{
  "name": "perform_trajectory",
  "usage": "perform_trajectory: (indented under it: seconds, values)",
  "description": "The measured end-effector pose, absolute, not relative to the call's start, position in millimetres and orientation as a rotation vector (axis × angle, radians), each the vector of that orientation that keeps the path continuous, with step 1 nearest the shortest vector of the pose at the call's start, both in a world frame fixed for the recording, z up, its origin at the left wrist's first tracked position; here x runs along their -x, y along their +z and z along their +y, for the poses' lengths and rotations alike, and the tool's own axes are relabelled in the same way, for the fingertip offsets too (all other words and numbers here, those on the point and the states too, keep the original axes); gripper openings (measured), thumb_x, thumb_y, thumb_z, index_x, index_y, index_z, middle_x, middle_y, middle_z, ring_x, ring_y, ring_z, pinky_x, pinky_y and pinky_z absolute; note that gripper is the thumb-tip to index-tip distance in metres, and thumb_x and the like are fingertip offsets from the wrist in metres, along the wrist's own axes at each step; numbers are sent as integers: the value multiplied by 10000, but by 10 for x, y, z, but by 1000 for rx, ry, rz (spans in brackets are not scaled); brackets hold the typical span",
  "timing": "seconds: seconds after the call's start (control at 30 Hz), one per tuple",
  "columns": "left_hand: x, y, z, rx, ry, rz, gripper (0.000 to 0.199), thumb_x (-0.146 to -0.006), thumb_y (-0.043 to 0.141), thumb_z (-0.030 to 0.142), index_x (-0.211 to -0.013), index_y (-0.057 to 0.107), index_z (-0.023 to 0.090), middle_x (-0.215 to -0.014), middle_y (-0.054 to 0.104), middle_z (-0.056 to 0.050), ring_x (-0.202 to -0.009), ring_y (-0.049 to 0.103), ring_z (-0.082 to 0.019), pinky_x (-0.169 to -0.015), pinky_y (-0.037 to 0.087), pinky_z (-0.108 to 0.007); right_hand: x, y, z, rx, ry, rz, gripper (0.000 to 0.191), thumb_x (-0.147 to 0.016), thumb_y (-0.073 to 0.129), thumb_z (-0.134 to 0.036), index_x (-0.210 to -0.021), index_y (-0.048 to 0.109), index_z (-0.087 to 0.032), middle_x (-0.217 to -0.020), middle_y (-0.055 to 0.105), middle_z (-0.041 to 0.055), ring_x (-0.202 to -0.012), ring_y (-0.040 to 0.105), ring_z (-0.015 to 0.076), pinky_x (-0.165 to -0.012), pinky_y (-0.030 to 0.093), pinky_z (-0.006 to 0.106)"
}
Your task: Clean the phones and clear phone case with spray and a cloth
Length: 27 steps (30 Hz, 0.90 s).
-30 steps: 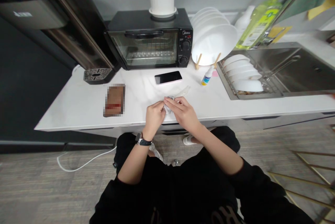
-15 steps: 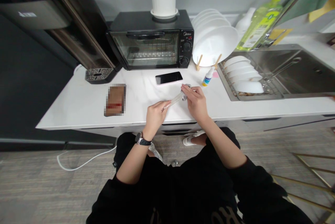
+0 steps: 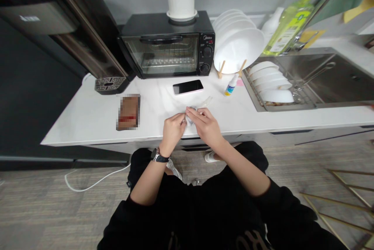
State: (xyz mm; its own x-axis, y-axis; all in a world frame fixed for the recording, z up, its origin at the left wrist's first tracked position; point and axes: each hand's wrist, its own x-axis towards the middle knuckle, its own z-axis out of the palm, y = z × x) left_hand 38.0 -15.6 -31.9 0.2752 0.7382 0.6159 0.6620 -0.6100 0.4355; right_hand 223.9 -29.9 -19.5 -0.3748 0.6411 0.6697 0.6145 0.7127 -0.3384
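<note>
Close together over the front of the white counter, both hands are at a pair of clear-framed glasses (image 3: 205, 102). My left hand (image 3: 173, 128) pinches the near part of them; a watch is on that wrist. My right hand (image 3: 206, 124) presses a small greyish-white cloth (image 3: 190, 117) around part of the glasses beside the left fingertips. A clear arm of the glasses sticks out beyond the right fingers. Behind the hands lies a black-screened phone (image 3: 187, 87). A small spray bottle (image 3: 231, 85) stands to the right of the phone.
A brown, pixelated flat object (image 3: 128, 112) lies on the counter (image 3: 84, 125) at left. Along the back are a drink machine (image 3: 96, 43), a toaster oven (image 3: 168, 53) and racked white plates (image 3: 238, 49). The sink (image 3: 339, 76) is at right.
My right hand has moved left and slightly nearer with the cloth, up to my left hand. The clear arm now shows beyond the right fingers. My left hand has barely moved.
</note>
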Motion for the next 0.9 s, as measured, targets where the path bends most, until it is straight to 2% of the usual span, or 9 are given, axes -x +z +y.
perform_trajectory:
  seconds: [0.13, 0.3, 0.5, 0.57, 0.73, 0.9]
  values:
    - [-395, -320, -167, -2383, 1286, 1249, 219, -1027, 607, 153, -1151, 783, 193, -1084, 834, -77, -934, 798, -187, -853, 619, -289, -2563, -234, -25, 1079, -33, -1955, 605, -998, 423, -2, -1516, 619, -246, -1481, 701, 59, -1110, 617, 278, -960, 634, 518]
    - [-396, -320, -170, -2356, 1272, 1253, 227, -1037, 604, 174, -1163, 792, 195, -1100, 838, -78, -953, 810, -198, -858, 636, -304, -2749, -243, 154, 1105, -47, -1918, 584, -1004, 426, -15, -1487, 646, -260, -1469, 708, 62, -1143, 633, 282, -976, 618, 540]
    - [-412, -299, -171, -2344, 1270, 1268, 220, -1050, 597, 225, -1147, 794, 206, -1085, 836, -77, -950, 805, -197, -863, 638, -311, -2519, -267, 18, 1113, -11, -1876, 598, -1010, 407, -21, -1514, 621, -261, -1485, 695, 66, -1221, 630, 296, -998, 613, 563]
    - [-413, -291, -170, -2350, 1274, 1280, 203, -1045, 599, 220, -1115, 789, 200, -1049, 832, -76, -918, 794, -194, -844, 627, -304, -2378, -272, -96, 1093, 25, -1895, 611, -1004, 422, -19, -1527, 608, -275, -1492, 691, 54, -1181, 627, 291, -992, 623, 550]
    - [-379, -301, -161, -2395, 1252, 1351, 238, -941, 549, 47, -817, 708, 173, -758, 731, -40, -698, 699, -178, -665, 550, -275, -2042, -260, -418, 995, 92, -1992, 601, -1023, 471, -52, -1578, 547, -270, -1501, 687, 45, -1097, 624, 265, -981, 649, 485]
    - [-366, -325, -157, -2418, 1237, 1329, 260, -935, 535, 40, -766, 675, 179, -725, 703, -32, -689, 686, -171, -655, 537, -263, -2048, -253, -477, 974, 109, -2060, 616, -1025, 465, -45, -1593, 523, -279, -1517, 674, 44, -1119, 640, 255, -1003, 650, 485]
